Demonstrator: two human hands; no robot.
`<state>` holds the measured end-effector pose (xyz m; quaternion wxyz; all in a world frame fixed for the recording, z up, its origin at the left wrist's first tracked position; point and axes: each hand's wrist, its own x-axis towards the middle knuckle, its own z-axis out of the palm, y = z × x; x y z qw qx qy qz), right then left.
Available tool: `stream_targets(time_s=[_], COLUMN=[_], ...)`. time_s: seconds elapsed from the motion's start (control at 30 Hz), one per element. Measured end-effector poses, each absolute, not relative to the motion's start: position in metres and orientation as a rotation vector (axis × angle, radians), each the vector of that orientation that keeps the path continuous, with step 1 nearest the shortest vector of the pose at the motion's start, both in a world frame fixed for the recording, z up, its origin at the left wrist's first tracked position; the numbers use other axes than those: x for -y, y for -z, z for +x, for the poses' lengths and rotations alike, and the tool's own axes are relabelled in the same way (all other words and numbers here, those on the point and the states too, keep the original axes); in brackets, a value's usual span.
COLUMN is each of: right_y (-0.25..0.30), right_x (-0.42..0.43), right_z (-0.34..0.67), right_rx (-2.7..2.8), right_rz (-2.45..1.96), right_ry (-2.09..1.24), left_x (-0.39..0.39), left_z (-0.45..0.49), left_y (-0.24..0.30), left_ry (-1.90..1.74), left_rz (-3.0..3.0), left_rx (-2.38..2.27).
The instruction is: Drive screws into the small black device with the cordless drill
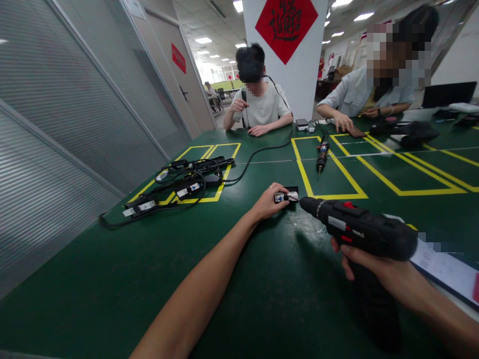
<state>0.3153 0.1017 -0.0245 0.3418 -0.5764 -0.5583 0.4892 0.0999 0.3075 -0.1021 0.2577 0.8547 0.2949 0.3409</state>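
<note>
Cables (179,185) lie well left of the left hand (267,202), in whose fingertips a small part (287,196) is pinched on the table (262,299). Just right of it, a drill (359,229) is gripped by the right hand (370,269), fingers wrapped shut, tip at the small part.

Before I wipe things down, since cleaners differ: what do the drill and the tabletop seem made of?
Drill: looks like matte black moulded plastic with red accents, judging by its dull sheen. Tabletop: smooth green surface, probably a coated board or mat, given soft light reflections and scuffs; exact material unclear.
</note>
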Motion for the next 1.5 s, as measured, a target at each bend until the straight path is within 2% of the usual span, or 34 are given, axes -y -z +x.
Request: stream_targets(time_s=[1.5], right_y=[0.0312], right_x=[-0.1022], right_z=[0.3189], right_rx=[1.441], right_rz=[-1.465], right_ry=[-1.284], left_x=[-0.3085], left_z=[0.1008], left_y=[0.1035], left_ry=[-0.923], left_rz=[2.324], left_rx=[-0.811])
